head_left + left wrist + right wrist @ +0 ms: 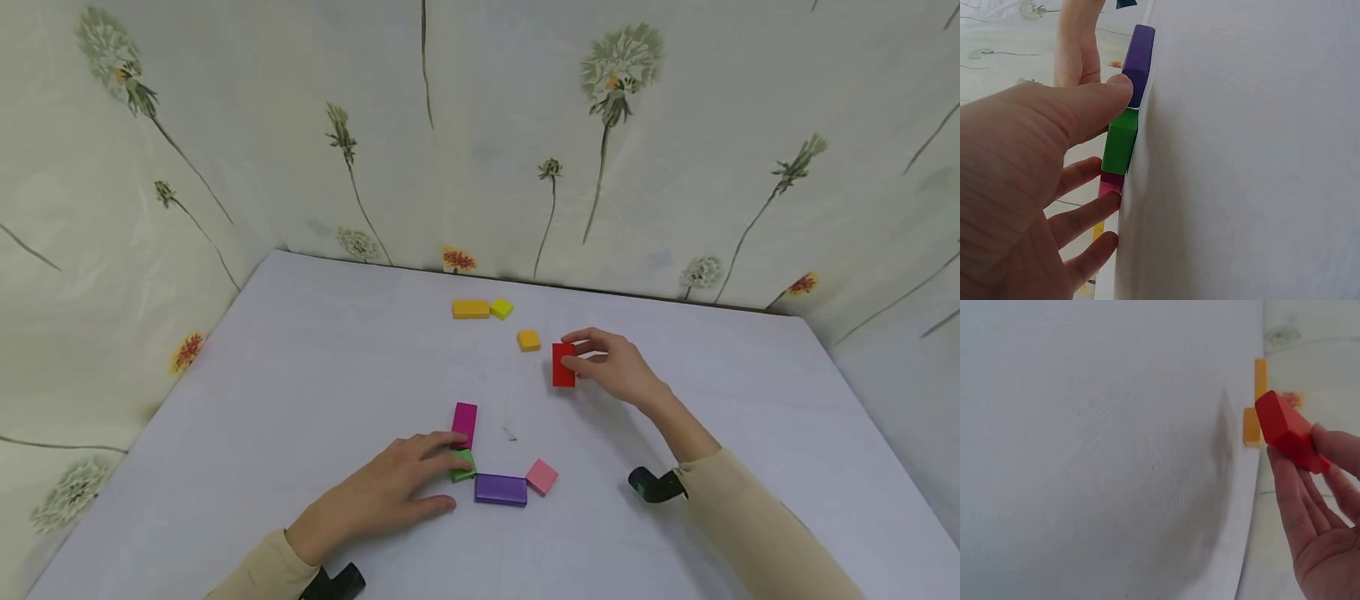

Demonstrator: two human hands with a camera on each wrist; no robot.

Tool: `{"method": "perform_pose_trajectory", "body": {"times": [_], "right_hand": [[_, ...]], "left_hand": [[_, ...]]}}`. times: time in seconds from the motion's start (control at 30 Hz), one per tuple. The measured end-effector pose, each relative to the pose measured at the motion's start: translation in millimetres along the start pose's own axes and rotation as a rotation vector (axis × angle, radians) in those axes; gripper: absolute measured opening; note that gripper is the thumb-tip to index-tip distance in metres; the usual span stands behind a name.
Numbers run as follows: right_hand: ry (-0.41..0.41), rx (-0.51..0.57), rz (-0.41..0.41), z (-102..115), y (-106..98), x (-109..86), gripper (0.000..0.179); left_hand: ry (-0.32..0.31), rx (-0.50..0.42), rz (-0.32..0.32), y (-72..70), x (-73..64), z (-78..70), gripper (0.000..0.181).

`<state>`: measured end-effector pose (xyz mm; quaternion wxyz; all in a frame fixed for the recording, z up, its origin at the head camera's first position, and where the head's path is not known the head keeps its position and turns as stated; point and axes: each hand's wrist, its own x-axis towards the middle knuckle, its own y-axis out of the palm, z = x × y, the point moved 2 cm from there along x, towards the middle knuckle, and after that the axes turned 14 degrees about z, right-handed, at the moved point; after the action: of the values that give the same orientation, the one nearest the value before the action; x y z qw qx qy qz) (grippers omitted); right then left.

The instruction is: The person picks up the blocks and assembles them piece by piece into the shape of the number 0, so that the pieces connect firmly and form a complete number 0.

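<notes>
My right hand (618,371) pinches a red rectangular block (562,371) between thumb and fingers. In the right wrist view the red block is tilted and held above the white surface. My left hand (382,483) has its fingers spread loosely over a green block (1121,140), with fingertips right at it and at the end of a magenta block (465,418). A purple block (500,490) lies just right of the green one, near the left thumb. A pink block (542,477), turned at an angle, meets the purple block's right end.
Near the back of the white table (300,358) lie an orange block (470,310), a yellow block (501,309) beside it and a small yellow-orange block (528,340). A flower-patterned cloth (487,150) rises behind the table's back edge.
</notes>
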<state>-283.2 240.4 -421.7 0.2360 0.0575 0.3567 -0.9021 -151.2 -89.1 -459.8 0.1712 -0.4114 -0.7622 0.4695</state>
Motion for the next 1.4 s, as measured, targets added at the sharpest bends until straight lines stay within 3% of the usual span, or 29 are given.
{"method": "perform_pose_trajectory", "body": {"times": [0.53, 1.4], "right_hand": [[-0.058, 0.082, 0.08, 13.3, 14.7, -19.4, 0.039], [-0.102, 0.092, 0.152, 8.3, 44.3, -39.8, 0.034]], "left_hand": [[0.032, 0.007, -0.029, -1.2, -0.9, 0.0, 0.04], [-0.003, -0.006, 0.003, 0.1, -0.7, -0.2, 0.041]]}}
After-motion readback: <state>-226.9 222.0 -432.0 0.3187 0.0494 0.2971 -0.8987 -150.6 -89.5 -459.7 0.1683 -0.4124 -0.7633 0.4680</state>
